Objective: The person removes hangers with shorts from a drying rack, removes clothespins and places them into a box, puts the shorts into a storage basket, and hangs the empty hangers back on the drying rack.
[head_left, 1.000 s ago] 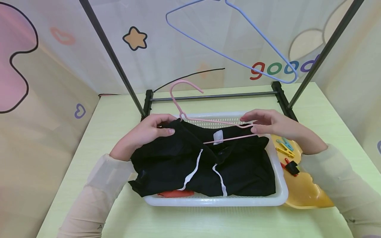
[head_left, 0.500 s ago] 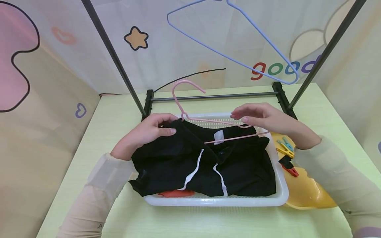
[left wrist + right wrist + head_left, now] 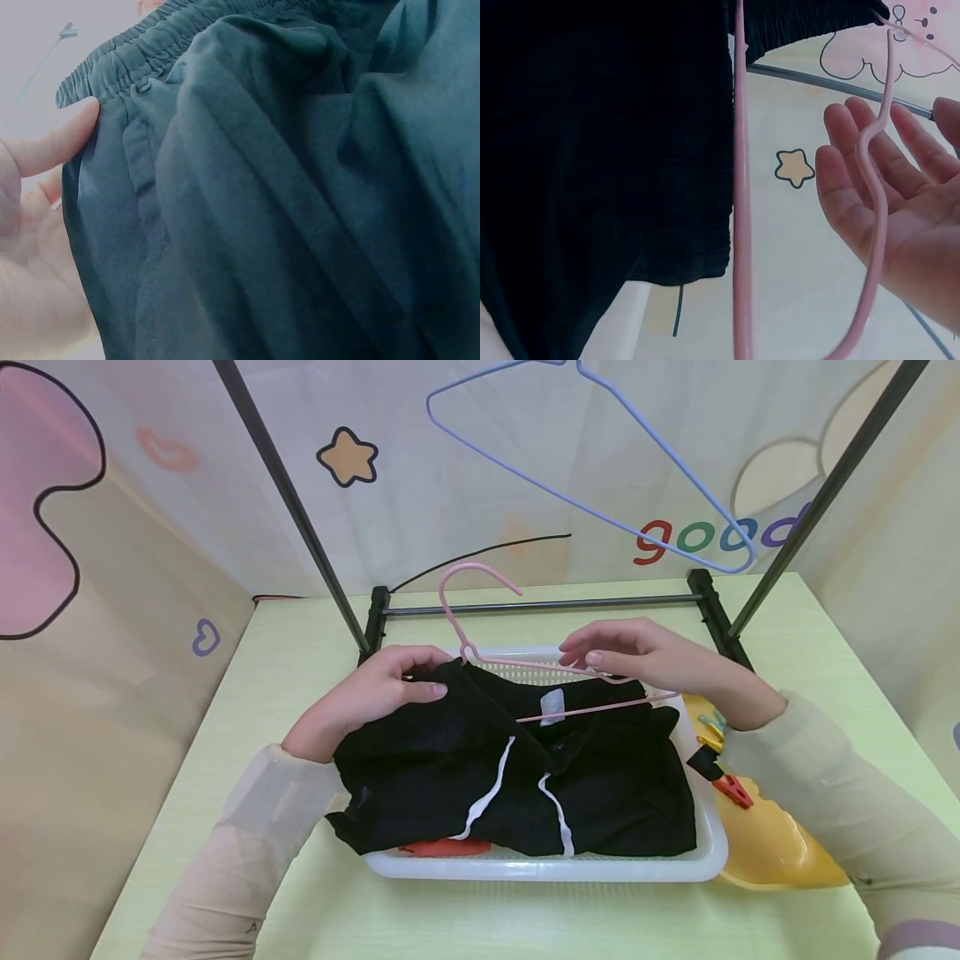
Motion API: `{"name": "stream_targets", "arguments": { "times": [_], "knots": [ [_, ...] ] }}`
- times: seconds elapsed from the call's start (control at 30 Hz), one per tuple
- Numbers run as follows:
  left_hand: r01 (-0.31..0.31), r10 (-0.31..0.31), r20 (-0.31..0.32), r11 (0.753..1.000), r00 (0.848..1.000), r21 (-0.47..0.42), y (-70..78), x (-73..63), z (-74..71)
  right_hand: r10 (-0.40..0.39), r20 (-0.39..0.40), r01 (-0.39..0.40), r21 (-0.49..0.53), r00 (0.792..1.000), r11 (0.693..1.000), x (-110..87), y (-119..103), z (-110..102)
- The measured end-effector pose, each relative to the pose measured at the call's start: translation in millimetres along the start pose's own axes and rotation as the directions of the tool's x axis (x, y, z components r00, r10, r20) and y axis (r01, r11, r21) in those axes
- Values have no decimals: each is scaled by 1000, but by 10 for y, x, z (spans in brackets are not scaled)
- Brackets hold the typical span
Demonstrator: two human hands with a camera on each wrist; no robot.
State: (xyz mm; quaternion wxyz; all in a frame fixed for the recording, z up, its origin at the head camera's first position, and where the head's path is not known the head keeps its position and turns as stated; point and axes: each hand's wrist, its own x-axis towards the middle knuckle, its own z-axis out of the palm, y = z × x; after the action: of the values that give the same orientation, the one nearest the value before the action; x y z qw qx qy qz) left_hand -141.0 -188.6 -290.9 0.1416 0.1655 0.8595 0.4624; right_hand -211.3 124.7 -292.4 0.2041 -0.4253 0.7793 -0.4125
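Note:
Black shorts (image 3: pixel 420 768) with white drawstrings and an elastic waistband lie spread over a white basket. My left hand (image 3: pixel 386 689) pinches the waistband at its left end, thumb on the front; the left wrist view shows that thumb on the gathered cloth of the shorts (image 3: pixel 247 195). A pink clothes hanger (image 3: pixel 478 566) has its left part inside the waistband, its hook upward and its right end sticking out. Behind the hanger's upper arm is my right hand (image 3: pixel 637 652), its fingers loosely bent and holding nothing. In the right wrist view, the hanger (image 3: pixel 741 187) crosses in front of that palm.
The white basket (image 3: pixel 540 869) also holds something red (image 3: pixel 444 848). To its right a yellow tray (image 3: pixel 780 852) bears clothespins, one red (image 3: pixel 733 792). A small black piece (image 3: pixel 703 763) shows by the right cuff. A blue hanger (image 3: pixel 752 554) hangs above, between black rack poles (image 3: pixel 295 510).
My right hand has let go of the hanger's right end and moved left and slightly up, behind its upper arm. My left hand keeps its pinch on the shorts.

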Motion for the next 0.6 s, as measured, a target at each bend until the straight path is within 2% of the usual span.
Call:
{"name": "stream_targets", "arguments": {
  "times": [0.33,0.6],
  "knots": [
    [-2,2,-7,1000,1000,4,2,14,3,18,62,-23,86,998,996,93,-10,23],
    [-2,2,-19,1000,1000,3,9,19,12,22,98,-31,84,995,996,150,-28,41]
  ]
}}
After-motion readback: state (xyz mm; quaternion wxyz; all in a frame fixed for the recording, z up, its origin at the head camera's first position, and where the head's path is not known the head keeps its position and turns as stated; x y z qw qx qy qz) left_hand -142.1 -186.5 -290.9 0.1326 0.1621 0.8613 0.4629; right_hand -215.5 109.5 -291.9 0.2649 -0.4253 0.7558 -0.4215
